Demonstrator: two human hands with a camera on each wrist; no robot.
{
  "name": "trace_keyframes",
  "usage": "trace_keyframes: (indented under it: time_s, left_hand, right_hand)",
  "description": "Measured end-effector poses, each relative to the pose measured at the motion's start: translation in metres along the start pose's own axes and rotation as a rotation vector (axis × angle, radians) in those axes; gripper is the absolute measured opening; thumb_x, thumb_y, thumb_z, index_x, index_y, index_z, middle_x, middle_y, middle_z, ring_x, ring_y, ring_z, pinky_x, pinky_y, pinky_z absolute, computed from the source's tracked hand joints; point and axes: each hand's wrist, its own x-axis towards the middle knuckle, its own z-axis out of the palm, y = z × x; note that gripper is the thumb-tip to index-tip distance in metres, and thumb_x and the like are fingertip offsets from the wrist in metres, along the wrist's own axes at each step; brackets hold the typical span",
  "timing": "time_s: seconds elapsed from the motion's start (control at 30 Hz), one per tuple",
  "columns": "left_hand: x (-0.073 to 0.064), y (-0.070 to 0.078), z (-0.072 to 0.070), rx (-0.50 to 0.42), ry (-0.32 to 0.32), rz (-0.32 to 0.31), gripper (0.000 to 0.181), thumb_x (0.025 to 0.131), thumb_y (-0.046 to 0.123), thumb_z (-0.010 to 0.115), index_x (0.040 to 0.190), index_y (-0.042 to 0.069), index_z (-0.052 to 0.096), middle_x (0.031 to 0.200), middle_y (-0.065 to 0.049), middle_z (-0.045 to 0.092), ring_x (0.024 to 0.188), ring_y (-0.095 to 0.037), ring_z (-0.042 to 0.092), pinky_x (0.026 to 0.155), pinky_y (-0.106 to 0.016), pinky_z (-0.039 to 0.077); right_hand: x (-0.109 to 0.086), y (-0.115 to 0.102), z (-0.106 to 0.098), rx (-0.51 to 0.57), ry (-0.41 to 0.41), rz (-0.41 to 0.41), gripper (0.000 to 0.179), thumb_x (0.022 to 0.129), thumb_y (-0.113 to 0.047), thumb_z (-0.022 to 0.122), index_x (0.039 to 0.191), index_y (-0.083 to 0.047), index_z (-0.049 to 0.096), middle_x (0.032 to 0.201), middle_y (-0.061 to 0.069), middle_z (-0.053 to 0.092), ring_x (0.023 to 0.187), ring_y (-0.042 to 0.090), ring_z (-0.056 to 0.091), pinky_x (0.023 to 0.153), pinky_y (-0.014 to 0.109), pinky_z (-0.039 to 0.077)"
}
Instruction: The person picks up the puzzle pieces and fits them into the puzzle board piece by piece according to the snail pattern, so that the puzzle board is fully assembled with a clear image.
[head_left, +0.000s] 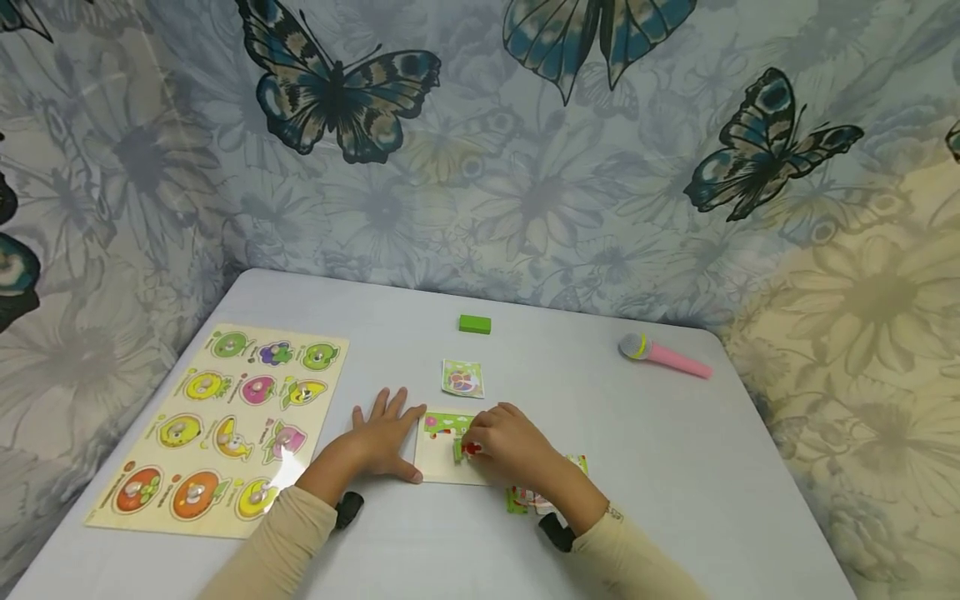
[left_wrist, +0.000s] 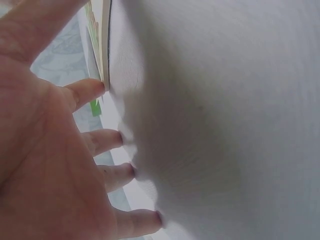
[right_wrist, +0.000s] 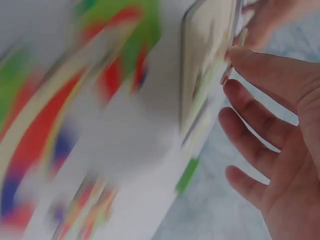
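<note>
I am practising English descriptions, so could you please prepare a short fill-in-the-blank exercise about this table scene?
1. The left hand touches the small board along its ____ edge.
2. The hand pinching the small piece is the ____ one.
3. The microphone has a ____ handle.
4. The rectangular block is coloured ____.
Missing words: left; right; pink; green.

Attire: 2 beige sleeves, close-fitting and lightly creased. The left sleeve (head_left: pixel 273 546) and right sleeve (head_left: pixel 637 554) extend to the wrists. Each wrist bears 1 compact black unit: left unit (head_left: pixel 348 510), right unit (head_left: pixel 556 532). A small dark marking (head_left: pixel 615 513) appears at the right sleeve's edge. The left hand (head_left: pixel 380 443) and right hand (head_left: pixel 517 448) are bare.
</note>
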Motion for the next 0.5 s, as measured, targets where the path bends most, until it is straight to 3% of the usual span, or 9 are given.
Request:
trace_keyframes:
  time_s: [0.23,0.5]
  left_hand:
    - [0.000,0.000,-0.001,0.008,-0.002,0.002,0.101,0.068,0.044,0.086,0.150,0.013,0.036,0.160,-0.024,0.012,0.146,-0.048,0.001,0.104,-0.077,0.007]
    - [-0.002,0.001,-0.002,0.009,0.001,0.003,0.102,0.067,0.044,0.086,0.150,0.012,0.036,0.160,-0.024,0.012,0.146,-0.049,0.002,0.104,-0.078,0.008]
  right_hand:
    - [0.028,-0.017,0.012,-0.045,0.008,-0.030,0.020,0.086,-0.023,0.074,0.106,-0.025,0.075,0.102,-0.007,0.070,0.102,0.014,0.061,0.099,0.034,0.043]
    - [0.035,-0.022,0.019,-0.076,0.016,-0.006,0.019,0.088,-0.024,0.071,0.106,-0.028,0.076,0.100,-0.007,0.070,0.100,0.015,0.060,0.100,0.036,0.042]
